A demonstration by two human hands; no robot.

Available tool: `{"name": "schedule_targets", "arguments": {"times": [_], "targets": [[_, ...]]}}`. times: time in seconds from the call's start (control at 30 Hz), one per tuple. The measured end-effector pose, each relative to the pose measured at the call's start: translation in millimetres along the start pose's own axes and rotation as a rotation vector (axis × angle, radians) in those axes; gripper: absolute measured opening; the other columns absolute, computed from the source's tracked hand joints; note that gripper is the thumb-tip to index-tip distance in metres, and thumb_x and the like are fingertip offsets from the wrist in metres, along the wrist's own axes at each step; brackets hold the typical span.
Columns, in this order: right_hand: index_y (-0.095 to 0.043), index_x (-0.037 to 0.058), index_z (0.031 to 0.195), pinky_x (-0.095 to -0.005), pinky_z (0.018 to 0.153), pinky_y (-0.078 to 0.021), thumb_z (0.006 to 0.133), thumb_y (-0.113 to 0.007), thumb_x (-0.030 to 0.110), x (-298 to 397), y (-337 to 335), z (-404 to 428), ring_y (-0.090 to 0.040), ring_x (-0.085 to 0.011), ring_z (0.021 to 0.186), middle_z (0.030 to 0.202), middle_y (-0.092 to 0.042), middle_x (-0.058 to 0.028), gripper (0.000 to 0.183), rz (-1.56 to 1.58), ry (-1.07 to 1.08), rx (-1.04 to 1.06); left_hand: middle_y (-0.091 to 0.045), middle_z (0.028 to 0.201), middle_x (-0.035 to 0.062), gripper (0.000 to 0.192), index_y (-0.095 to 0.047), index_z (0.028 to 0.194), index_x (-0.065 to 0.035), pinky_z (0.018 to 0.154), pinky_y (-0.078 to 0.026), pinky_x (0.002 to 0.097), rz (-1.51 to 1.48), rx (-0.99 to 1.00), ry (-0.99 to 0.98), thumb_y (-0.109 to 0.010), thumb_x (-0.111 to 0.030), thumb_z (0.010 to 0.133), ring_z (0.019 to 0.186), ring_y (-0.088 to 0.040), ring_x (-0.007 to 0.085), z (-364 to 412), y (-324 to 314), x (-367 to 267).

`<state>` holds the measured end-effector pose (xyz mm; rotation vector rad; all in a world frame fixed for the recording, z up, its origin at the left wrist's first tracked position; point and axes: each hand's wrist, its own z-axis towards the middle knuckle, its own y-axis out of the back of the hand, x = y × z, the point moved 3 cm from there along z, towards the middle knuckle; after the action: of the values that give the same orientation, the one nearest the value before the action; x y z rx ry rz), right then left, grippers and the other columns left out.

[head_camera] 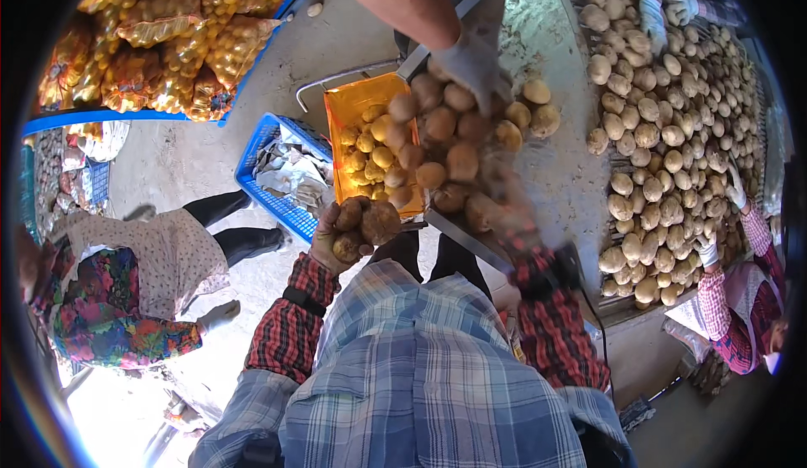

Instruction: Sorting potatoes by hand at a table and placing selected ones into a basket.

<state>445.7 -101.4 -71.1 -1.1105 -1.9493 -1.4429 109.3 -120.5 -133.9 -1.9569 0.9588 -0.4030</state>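
Observation:
Several brown potatoes (372, 222) rest in my left hand (331, 238), which is raised beside the front left corner of an orange mesh bag (340, 152). The bag hangs at the mouth of a metal chute (466, 241) and holds many yellowish potatoes (372, 152). Blurred by motion, my right hand (510, 206) is at the chute's near right side, next to brown potatoes (462, 162); whether it grips one does not show. A co-worker's gloved hand (476, 67) reaches onto the potatoes from the far side.
Left of the bag stands a blue plastic crate (277, 206) with scraps in it. Filled mesh bags (161, 17) lie within a blue-edged platform at the upper left. Co-workers' gloved hands (709, 250) are over a potato-covered sorting table (668, 184) at right. Another person (126, 298) is at left.

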Motion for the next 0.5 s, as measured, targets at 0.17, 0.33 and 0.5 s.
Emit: {"name": "schedule_targets", "arguments": {"times": [0.17,0.33,0.5], "targets": [[-0.048,0.009,0.143,-0.0447,0.103,-0.047,0.078,-0.076,0.043,-30,14,-43,-0.056,-0.0388,0.124,0.134,-0.057,-0.0249,0.078,-0.24,-0.468,0.173,-0.056,0.138,0.0141,0.066,-0.054,0.136,-0.0101,0.066,-0.056,0.041,-0.077,-0.018,-0.002,-0.068,-0.053,0.088,0.12,-0.059,0.0339,-8,9,-3],[-0.054,0.0075,0.137,-0.0489,0.098,-0.049,0.084,-0.069,0.046,-32,-43,1,-0.06,-0.0436,0.116,0.129,-0.06,-0.0256,0.067,-0.16,-0.064,0.058,-0.056,0.139,0.0135,0.066,-0.054,0.136,-0.0103,0.066,-0.055,0.0408,-0.092,-0.013,0.025,-0.069,-0.053,0.088,0.121,-0.058,0.0335,-7,8,-4],[-0.065,0.0069,0.12,-0.045,0.09,-0.0518,0.089,-0.065,0.031,-43,33,60,-0.065,-0.0374,0.104,0.114,-0.068,-0.0195,0.039,-0.107,-0.087,-0.379,-0.054,0.139,0.0119,0.068,-0.053,0.136,-0.014,0.068,-0.053,0.0382,0.002,0.024,0.01,-0.066,-0.059,0.088,0.122,-0.056,0.032,-4,-1,-13]]}}
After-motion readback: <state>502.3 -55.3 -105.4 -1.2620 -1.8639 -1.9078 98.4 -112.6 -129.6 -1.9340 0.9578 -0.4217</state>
